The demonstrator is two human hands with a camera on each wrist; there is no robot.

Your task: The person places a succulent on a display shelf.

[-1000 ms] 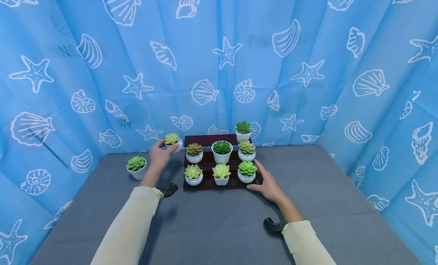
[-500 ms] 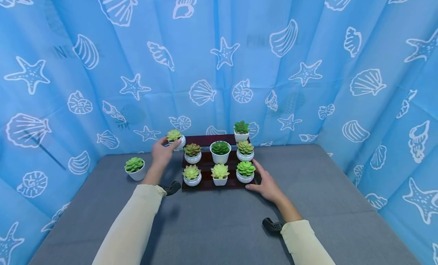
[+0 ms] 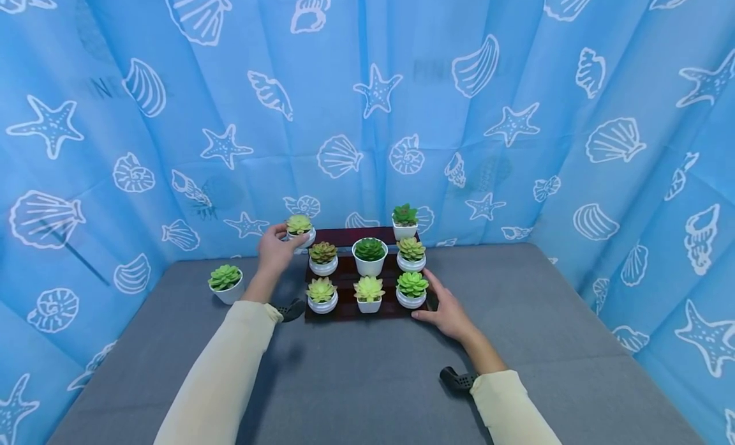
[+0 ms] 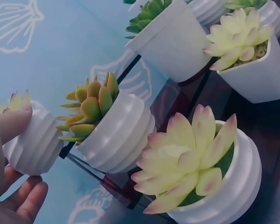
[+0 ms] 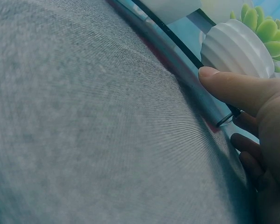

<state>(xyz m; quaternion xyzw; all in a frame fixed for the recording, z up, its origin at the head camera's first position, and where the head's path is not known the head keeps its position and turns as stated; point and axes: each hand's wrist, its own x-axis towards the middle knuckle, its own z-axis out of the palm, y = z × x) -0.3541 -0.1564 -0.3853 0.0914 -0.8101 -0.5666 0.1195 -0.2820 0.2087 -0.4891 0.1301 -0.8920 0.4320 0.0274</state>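
Note:
My left hand (image 3: pixel 277 246) holds a pale green succulent in a white ridged pot (image 4: pixel 33 142), thumb on one side and fingers on the other. That pot is upright by the left end of the top tier of a dark red stepped plant stand (image 3: pixel 351 236). Right beside it, one tier lower, sits a reddish-brown succulent (image 3: pixel 323 252). My right hand (image 3: pixel 449 312) grips the stand's front right corner; in the right wrist view the thumb (image 5: pixel 224 80) lies on the shelf edge with the other fingers below it. A bright green succulent (image 3: pixel 412 284) stands next to that thumb.
Several more potted succulents fill the two lower tiers, including a dark green one (image 3: pixel 370 248) in the middle. Another (image 3: pixel 405 213) stands at the top tier's right end. A lone succulent (image 3: pixel 226 284) is on the grey cloth at left. A blue shell-print curtain (image 3: pixel 367 126) hangs behind.
My left hand has carried the pale succulent to the right and slightly up, to the top tier's left end. The right hand keeps its place at the stand's corner.

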